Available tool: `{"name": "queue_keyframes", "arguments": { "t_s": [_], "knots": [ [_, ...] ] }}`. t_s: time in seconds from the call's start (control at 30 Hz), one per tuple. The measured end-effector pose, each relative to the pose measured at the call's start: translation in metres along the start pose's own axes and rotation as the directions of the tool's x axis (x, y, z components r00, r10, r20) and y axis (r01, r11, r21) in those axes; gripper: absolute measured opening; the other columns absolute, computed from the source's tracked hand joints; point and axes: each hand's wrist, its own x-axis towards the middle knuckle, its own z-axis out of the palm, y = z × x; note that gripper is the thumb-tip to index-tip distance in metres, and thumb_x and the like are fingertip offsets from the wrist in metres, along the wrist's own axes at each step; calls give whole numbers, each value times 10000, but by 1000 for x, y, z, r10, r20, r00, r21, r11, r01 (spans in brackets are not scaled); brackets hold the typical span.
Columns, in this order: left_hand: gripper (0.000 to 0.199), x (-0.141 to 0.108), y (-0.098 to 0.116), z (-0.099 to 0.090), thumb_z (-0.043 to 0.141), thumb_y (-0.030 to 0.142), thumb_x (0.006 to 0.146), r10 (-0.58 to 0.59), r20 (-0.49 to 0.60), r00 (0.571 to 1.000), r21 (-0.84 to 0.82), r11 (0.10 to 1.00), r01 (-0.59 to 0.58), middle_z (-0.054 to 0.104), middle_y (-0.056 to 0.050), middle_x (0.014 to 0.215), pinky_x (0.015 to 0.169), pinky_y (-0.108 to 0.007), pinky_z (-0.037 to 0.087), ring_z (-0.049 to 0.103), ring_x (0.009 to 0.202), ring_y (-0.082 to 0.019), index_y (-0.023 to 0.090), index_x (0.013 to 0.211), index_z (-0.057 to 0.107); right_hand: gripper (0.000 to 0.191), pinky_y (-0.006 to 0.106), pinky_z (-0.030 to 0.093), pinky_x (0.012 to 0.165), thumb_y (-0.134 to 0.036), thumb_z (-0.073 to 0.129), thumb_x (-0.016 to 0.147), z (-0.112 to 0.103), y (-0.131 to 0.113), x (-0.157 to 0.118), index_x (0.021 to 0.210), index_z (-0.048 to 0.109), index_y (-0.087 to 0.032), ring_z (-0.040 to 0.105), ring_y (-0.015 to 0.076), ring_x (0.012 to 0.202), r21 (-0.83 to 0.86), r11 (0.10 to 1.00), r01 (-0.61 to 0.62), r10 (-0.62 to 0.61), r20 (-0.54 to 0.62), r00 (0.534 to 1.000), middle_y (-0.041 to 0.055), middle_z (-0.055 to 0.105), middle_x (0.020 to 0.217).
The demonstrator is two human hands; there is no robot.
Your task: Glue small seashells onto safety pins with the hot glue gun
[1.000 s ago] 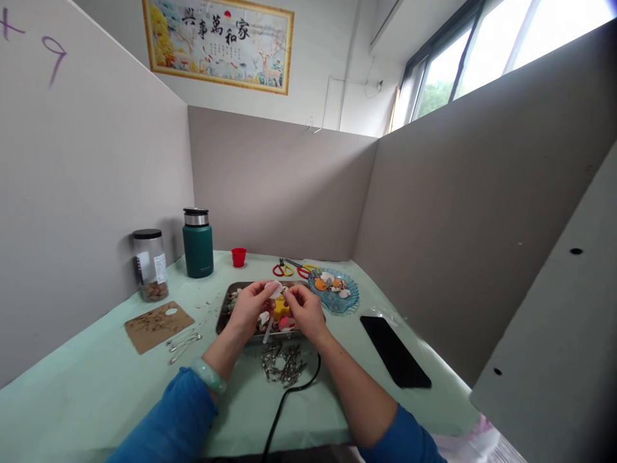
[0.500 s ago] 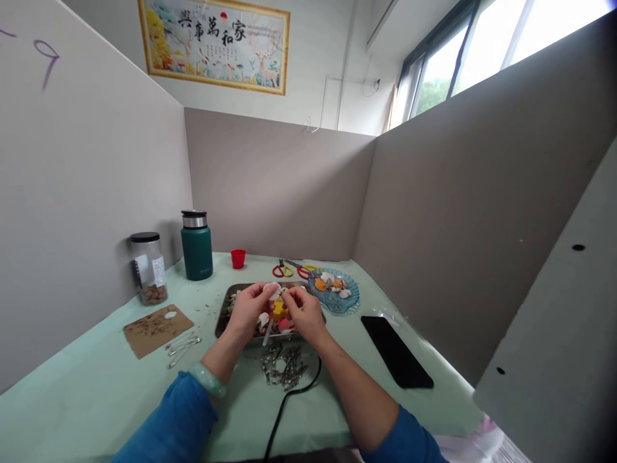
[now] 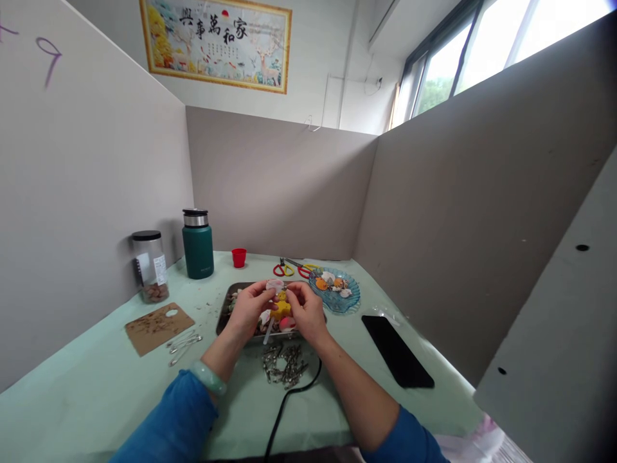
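Note:
Between thumb and fingers, my left hand (image 3: pixel 249 310) pinches a pale pinkish-white shell (image 3: pixel 274 285). Close beside it, the fingertips of my right hand (image 3: pixel 307 312) are pressed together at the shell's right edge; what they hold is too small to name. Both hands are over a metal tray (image 3: pixel 222 319) of shells and small pieces, partly hidden by them. In the tray show a yellow piece (image 3: pixel 280 308), a pink piece (image 3: pixel 286 323) and a pale stick (image 3: pixel 268 332) leaning over the near rim. A pile of small silvery metal pieces (image 3: pixel 292 368) lies in front of the tray.
A blue glass dish (image 3: pixel 354 299) of shells stands right of the tray, with scissors (image 3: pixel 303 269) behind. A black phone (image 3: pixel 398 352) and black cable (image 3: pixel 284 405) lie nearer. Leftward are safety pins (image 3: pixel 182 346), brown card (image 3: pixel 157 331), jar (image 3: pixel 150 267), green flask (image 3: pixel 198 247) and red cup (image 3: pixel 239 258).
The shell has turned slightly in my left fingers and shows more of its face. My right fingertips have shifted a little up and to the right.

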Motion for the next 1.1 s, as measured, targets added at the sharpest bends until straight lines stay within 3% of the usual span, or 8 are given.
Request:
{"name": "queue_keyframes", "arguments": {
  "t_s": [0.17,0.43,0.87,1.1],
  "knots": [
    [292,0,-1,0,740,258,606,18,41,999,23,1000,-19,652,-37,767,543,-221,469,549,615,-111,126,863,697,174,231,449,581,-332,476,842,0,2,1,847,579,-192,560,139,641,-9,1000,-5,5,6,1000,17,617,740],
    [402,-1,-2,0,744,269,614,-17,10,1000,69,997,16,653,-78,875,527,-223,474,579,662,-133,109,971,653,163,222,435,549,-327,487,833,0,0,1,813,564,-185,536,124,584,46,998,-38,37,17,999,-6,577,669],
    [406,-1,-3,-1,765,288,578,-46,-15,999,210,976,48,649,-44,783,496,-203,436,526,550,-94,116,928,652,139,215,427,498,-314,486,830,1,5,2,814,544,-189,492,99,489,100,993,-67,66,17,998,-20,569,657],
    [385,-2,-2,0,761,286,582,-29,18,999,188,982,25,628,-33,746,495,-201,427,517,552,-96,120,915,659,139,217,428,487,-316,492,822,1,7,3,808,544,-187,485,96,476,125,989,-78,77,10,997,-21,564,653]
  ]
}}
